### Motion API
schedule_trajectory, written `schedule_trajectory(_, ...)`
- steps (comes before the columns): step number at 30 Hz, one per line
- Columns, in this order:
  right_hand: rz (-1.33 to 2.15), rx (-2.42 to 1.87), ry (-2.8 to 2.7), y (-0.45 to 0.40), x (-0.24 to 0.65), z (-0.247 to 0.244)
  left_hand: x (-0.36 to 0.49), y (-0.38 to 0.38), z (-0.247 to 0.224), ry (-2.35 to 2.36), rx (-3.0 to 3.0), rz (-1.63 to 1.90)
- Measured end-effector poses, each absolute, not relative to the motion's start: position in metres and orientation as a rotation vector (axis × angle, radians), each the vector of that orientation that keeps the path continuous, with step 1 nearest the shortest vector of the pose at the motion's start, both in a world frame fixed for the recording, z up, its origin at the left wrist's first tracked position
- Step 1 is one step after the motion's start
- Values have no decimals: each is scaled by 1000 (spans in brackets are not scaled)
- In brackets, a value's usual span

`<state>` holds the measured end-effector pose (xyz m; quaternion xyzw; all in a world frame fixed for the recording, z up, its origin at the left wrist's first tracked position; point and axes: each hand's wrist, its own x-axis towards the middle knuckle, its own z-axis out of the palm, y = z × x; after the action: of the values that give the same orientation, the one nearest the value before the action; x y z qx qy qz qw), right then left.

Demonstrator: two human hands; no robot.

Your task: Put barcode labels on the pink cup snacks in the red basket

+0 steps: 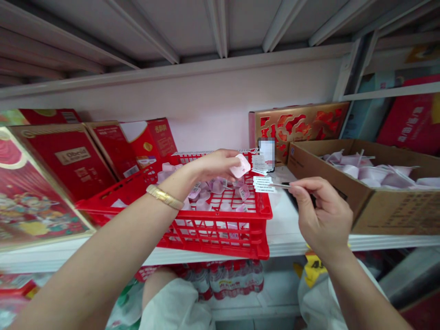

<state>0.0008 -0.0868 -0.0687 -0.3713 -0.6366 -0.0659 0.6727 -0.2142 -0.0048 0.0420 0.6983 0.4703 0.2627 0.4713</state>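
Note:
My left hand (222,164) reaches over a red plastic crate (220,214), fingers closed on a small cup with a pale pink square lid (239,166). Many similar small cups (203,205), some with barcode labels, lie inside the crate. To the right, my right hand (323,213) pinches a thin, stick-like piece (282,185) between thumb and fingers. At its far end are white printed label strips (263,184), near the crate's right rim. More label strips (260,164) are just behind them. Whether the piece is a tool or an edge-on label sheet is unclear.
A cardboard box (395,211) of pale cups stands at the right. Red gift boxes (68,160) line the left, and a gold-and-red box (302,128) leans at the back wall. Bottled drinks (233,279) sit on the lower shelf. Metal shelf beams (220,32) hang overhead.

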Motion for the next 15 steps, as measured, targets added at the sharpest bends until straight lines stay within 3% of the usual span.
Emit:
schedule_trajectory(4,25,-875,-1289,-93,2,-80,-211,-10,44,937,1673,773)
schedule_trajectory(15,82,-755,-1174,-99,-13,-62,-211,-13,39,816,1652,783)
